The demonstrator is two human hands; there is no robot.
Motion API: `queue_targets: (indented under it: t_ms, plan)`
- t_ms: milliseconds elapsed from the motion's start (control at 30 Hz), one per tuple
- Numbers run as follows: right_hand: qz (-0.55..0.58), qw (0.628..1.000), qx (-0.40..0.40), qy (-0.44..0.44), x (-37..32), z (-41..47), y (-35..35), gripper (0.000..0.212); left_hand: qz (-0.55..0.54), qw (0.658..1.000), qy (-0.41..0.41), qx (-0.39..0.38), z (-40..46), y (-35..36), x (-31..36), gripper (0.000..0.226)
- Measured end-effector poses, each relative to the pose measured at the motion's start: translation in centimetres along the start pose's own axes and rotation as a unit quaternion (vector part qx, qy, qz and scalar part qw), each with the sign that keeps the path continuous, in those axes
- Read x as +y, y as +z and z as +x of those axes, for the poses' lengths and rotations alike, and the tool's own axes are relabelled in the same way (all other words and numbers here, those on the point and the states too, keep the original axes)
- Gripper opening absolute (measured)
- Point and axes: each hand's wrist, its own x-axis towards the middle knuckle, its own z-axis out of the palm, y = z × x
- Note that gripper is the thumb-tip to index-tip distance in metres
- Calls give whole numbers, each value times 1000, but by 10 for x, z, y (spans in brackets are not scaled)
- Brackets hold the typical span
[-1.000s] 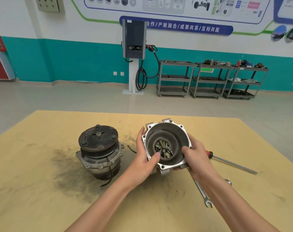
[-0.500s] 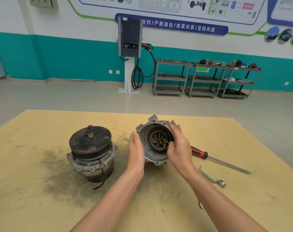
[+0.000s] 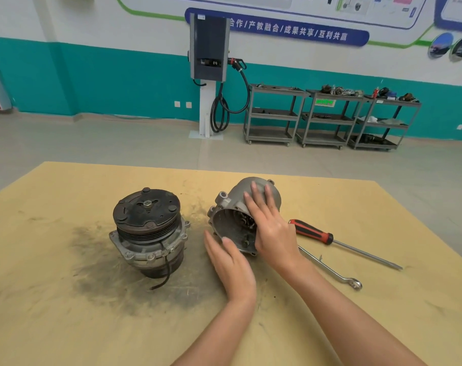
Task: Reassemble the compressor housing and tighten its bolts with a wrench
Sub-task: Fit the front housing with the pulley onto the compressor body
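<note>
Readable writing first: blue wall banner [image 3: 277, 29] shows Chinese characters, partly hidden by the dark charger unit [image 3: 209, 47]: "合作 / 产教融合 / 成果共享 / 互利共赢". A small green label on the middle cart [image 3: 327, 117] is too small to read. No markings legible on the compressor parts.

Bench [image 3: 66, 326] is a yellow-brown sheet with a dark greasy smear around its middle-left. Near-left corner area and far-left stretch are bare; bare strip also runs along the far edge behind the parts.

Housing shell [image 3: 259, 191], grey cast metal, lies tilted on its side near bench centre, open mouth toward the near-left, bolt ears round the rim, loose bolts [image 3: 244, 221] partly visible inside. Right hand [image 3: 271, 223] lies across its top, fingers fairly straight, pressing rather than gripping. Left hand [image 3: 230, 262] is released, flat, fingertips at the lower rim; whether it touches is blurred, cannot tell.

Compressor body [image 3: 148, 231] stands upright left of the shell, apart from it, black clutch plate up, short black wire hanging.

Red-handled screwdriver [image 3: 338, 241] and wrench [image 3: 330, 270] lie toward the right edge, just beside the right forearm.
</note>
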Motion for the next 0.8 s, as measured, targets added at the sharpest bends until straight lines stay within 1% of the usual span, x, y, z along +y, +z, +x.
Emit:
queue_targets:
  t_ms: [33, 100, 133, 167, 233, 300, 400, 633, 733, 800]
  plan:
    - [-10, 1000, 7, -14, 0, -1, 1, 47, 1, 1000, 14, 1, -3, 3, -1, 53]
    - [-29, 999, 25, -17, -3, -3, 3, 52, -9, 1000, 19, 6, -8, 8, -1, 53]
    - [-32, 999, 31, -12, -4, -5, 4, 47, -20, 1000, 10, 15, -9, 9, 0, 52]
    - [-30, 999, 37, -1, -4, -6, 6, 46, -36, 999, -5, 26, -8, 10, 0, 52]
    - [-34, 998, 49, 17, -6, -9, 7, 72, -76, 996, -40, 41, -2, 9, 0, 50]
    - [-33, 997, 63, 20, -5, -13, 9, 80, -112, 990, -75, 40, 8, 5, -1, 49]
    - [-28, 997, 76, 13, -5, -18, 9, 79, -136, 986, -94, 22, 16, 2, -1, 48]
    - [-31, 993, 113, 13, -5, -24, 15, 74, -159, 984, -67, 32, 11, 5, -6, 46]
    - [-35, 991, 125, -13, -5, -28, 18, 69, -162, 985, -41, 39, 6, 8, -8, 46]
    - [-43, 988, 138, -51, -5, -30, 21, 61, -178, 982, -39, 45, 5, 9, -7, 45]
